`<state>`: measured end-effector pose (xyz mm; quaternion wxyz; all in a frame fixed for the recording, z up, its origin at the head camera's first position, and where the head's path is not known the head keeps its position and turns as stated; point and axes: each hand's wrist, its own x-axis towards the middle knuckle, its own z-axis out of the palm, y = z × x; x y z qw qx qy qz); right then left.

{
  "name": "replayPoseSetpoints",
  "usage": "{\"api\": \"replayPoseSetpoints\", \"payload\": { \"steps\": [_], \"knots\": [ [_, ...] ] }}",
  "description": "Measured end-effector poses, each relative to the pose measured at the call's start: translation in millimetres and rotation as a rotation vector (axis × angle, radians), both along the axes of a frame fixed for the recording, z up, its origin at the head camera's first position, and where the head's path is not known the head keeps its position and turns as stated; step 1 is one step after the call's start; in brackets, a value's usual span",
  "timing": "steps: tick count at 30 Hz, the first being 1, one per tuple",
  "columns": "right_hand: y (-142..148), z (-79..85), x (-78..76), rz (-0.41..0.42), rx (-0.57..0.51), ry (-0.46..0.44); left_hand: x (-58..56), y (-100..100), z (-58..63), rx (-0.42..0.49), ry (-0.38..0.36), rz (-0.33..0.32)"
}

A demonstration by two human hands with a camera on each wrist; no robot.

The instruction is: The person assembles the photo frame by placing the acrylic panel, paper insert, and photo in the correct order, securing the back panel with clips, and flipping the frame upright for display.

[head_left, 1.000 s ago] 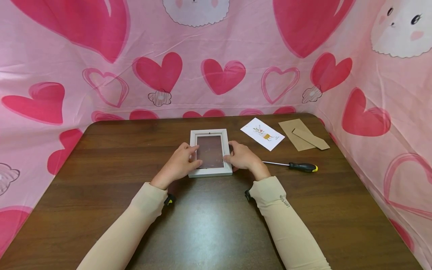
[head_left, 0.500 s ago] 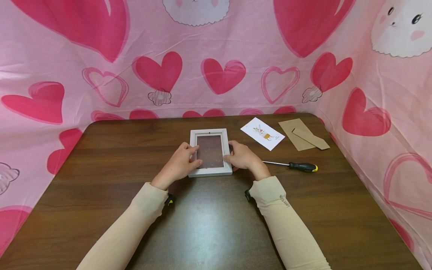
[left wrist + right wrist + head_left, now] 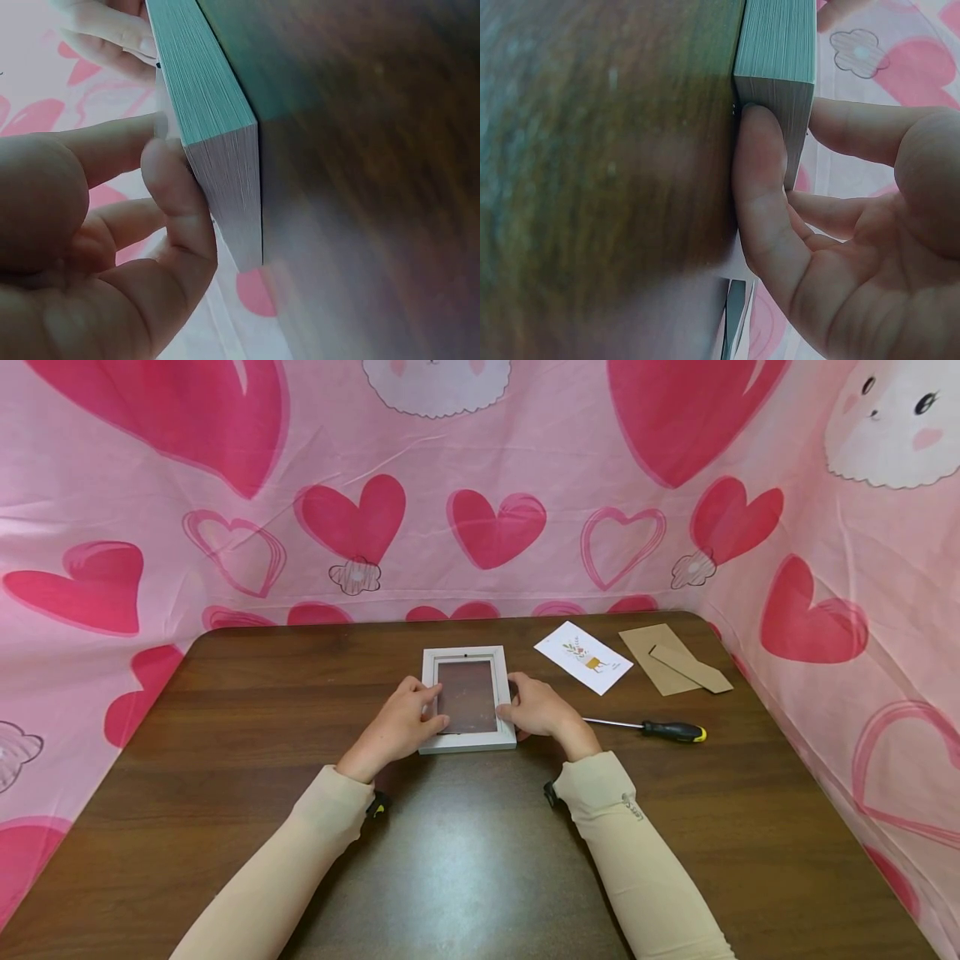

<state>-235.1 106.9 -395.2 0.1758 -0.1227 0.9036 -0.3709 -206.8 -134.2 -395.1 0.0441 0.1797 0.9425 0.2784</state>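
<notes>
A pale picture frame [image 3: 468,742] lies flat on the table [image 3: 450,843], with a hand at each side and a dark, glossy panel [image 3: 468,693] showing inside its border. The left hand [image 3: 397,722] reaches over the left bar, its thumb and forefinger bent and held apart in the head view, tips at the inner edge; whether they pinch anything I cannot tell. The right hand [image 3: 538,706] grips the right bar, thumb on the top face and a finger against the outer side, as the right wrist view shows.

Just beyond the right hand, a screwdriver [image 3: 673,732] lies with its black and yellow handle pointing away from the frame, part of its shaft hidden behind the wrist. Farther back on the right are a white printed card [image 3: 583,657] and a brown board [image 3: 652,647] with an angled strip [image 3: 693,670] lying across it.
</notes>
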Motion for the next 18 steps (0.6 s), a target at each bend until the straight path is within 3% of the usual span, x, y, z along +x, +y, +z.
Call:
{"api": "replayPoseSetpoints", "payload": {
  "steps": [18],
  "knots": [
    [0.1,-0.9,0.5,-0.003,-0.008,-0.003,2.7,-0.7,-0.5,-0.075,-0.047,0.042]
  ]
}}
